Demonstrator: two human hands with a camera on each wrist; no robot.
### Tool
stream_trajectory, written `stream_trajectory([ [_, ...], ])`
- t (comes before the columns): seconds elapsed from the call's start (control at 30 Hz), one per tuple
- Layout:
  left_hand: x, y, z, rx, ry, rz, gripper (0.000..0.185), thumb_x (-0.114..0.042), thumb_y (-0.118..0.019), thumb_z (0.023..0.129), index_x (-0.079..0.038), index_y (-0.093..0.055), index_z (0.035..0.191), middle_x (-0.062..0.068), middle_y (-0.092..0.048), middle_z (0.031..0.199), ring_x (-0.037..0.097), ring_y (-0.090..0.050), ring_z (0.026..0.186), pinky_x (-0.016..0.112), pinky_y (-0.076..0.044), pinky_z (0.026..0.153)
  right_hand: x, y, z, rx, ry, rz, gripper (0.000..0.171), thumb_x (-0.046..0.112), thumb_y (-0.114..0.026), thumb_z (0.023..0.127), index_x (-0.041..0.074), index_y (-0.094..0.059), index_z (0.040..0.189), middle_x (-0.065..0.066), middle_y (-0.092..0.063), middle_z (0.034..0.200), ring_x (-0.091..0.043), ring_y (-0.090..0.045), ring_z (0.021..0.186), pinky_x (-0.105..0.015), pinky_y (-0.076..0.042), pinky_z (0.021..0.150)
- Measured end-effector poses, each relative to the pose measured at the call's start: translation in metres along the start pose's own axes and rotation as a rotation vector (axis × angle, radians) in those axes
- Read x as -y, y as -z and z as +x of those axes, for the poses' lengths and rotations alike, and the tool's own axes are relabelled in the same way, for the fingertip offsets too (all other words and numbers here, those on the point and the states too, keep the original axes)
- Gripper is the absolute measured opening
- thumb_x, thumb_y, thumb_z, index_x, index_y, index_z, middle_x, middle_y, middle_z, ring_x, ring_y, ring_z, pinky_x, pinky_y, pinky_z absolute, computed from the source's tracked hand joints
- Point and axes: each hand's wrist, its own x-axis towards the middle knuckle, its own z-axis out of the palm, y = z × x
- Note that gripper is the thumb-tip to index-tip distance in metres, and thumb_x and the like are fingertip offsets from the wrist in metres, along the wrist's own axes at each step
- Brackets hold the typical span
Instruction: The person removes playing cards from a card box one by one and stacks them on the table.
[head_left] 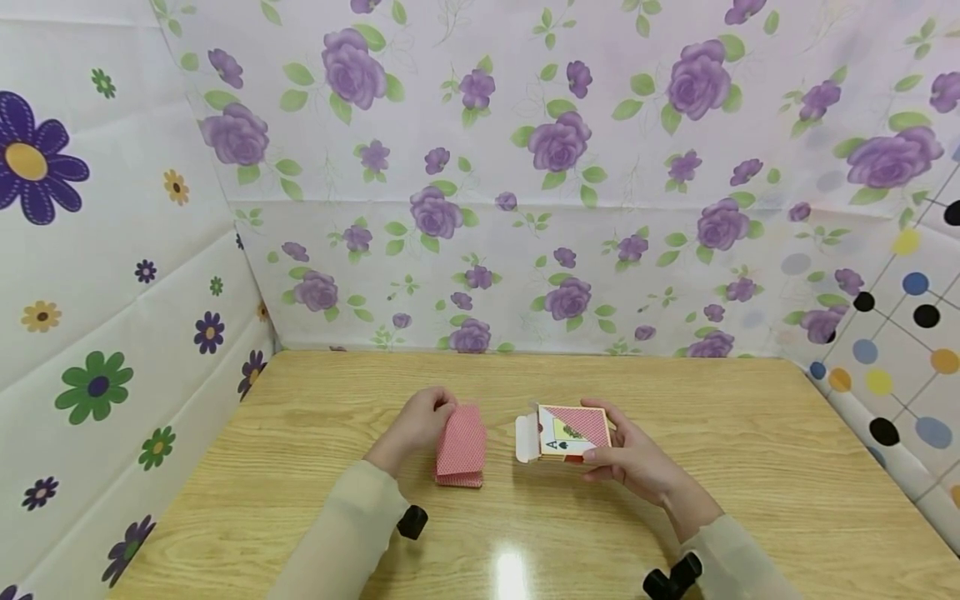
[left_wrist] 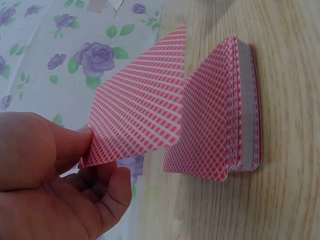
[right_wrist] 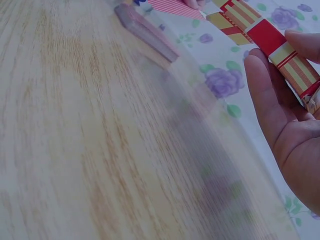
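- On the left side of the wooden table (head_left: 300,433), I see my left hand (head_left: 420,425) pinching a single playing card (left_wrist: 140,115) by one corner, thumb on top and fingers curled under — the card is lifted clear of the pile, red lattice back showing.
- Just right of that hand, the deck of playing cards (head_left: 461,450) lies on the wood; from the left wrist camera it is a thick, slightly fanned stack (left_wrist: 235,110) with the lifted card leaning over it, apart from the top.
- My judgement on handling: a single card is light, thin and bendy, and slick-coated, so a corner pinch will flex it; the deck should be gripped across its long edges, or the cards will slide over each other and spill.
- Further right, my right hand (head_left: 637,458) holds the card box (head_left: 573,433) just above the table, fingers wrapped round its far side and thumb on the near edge, open tuck flap facing the deck.
- The box is light, hollow cardboard, I'd say — easy to crush, so best held by the narrow sides.
- Print on the box: an "A" with a spade at the near corner, red lattice and a yellow panel; the right wrist camera shows red and yellow stripes (right_wrist: 280,45) on its side. No brand name that I can read.
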Motion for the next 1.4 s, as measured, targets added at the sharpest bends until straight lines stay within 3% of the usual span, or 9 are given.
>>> stream_trajectory([
  [0.23, 0.0, 0.0, 0.003, 0.045, -0.011, 0.103, 0.016, -0.013, -0.045, 0.1, -0.006, -0.059, 0.095, 0.006, -0.052, 0.075, 0.014, -0.043, 0.061, 0.026, -0.036, 0.052, -0.002, 0.001, 0.001, 0.006, -0.003, 0.013, 0.077, -0.001, -0.056, 0.091, 0.022, -0.01, 0.149, -0.009, -0.058, 0.125, -0.029, -0.065, 0.105, -0.036, -0.057, 0.075],
  [0.5, 0.0, -0.008, 0.009, 0.013, -0.065, 0.211, 0.016, -0.01, -0.052, 0.097, -0.005, -0.065, 0.089, 0.006, -0.057, 0.078, 0.016, -0.048, 0.066, 0.026, -0.04, 0.056, -0.001, 0.001, 0.001, 0.008, -0.007, 0.015, 0.079, -0.001, -0.056, 0.091, 0.022, -0.009, 0.149, -0.011, -0.058, 0.125, -0.036, -0.061, 0.109, -0.036, -0.057, 0.075],
  [0.77, 0.007, -0.019, 0.013, -0.057, -0.078, 0.318, 0.014, -0.012, -0.056, 0.095, -0.01, -0.067, 0.087, 0.014, -0.053, 0.105, 0.021, -0.049, 0.084, 0.032, -0.042, 0.066, -0.001, 0.0, 0.002, 0.006, -0.01, 0.022, 0.079, -0.001, -0.057, 0.091, 0.022, -0.008, 0.149, -0.01, -0.058, 0.125, -0.032, -0.063, 0.107, -0.035, -0.057, 0.075],
  [1.07, 0.01, -0.028, 0.014, -0.106, -0.075, 0.334, 0.013, -0.014, -0.058, 0.094, -0.011, -0.068, 0.088, 0.015, -0.053, 0.108, 0.023, -0.051, 0.088, 0.036, -0.045, 0.072, -0.002, -0.001, 0.002, 0.003, -0.01, 0.016, 0.079, -0.002, -0.056, 0.091, 0.021, -0.007, 0.149, -0.009, -0.058, 0.125, -0.03, -0.064, 0.106, -0.035, -0.057, 0.075],
  [1.4, 0.014, -0.032, 0.015, -0.123, -0.081, 0.356, 0.012, -0.012, -0.058, 0.093, -0.009, -0.07, 0.091, 0.011, -0.053, 0.098, 0.02, -0.05, 0.081, 0.034, -0.045, 0.07, -0.001, -0.002, 0.003, 0.013, -0.002, 0.025, 0.078, -0.003, -0.055, 0.091, 0.021, -0.008, 0.149, -0.01, -0.057, 0.126, -0.028, -0.065, 0.105, -0.035, -0.057, 0.075],
])
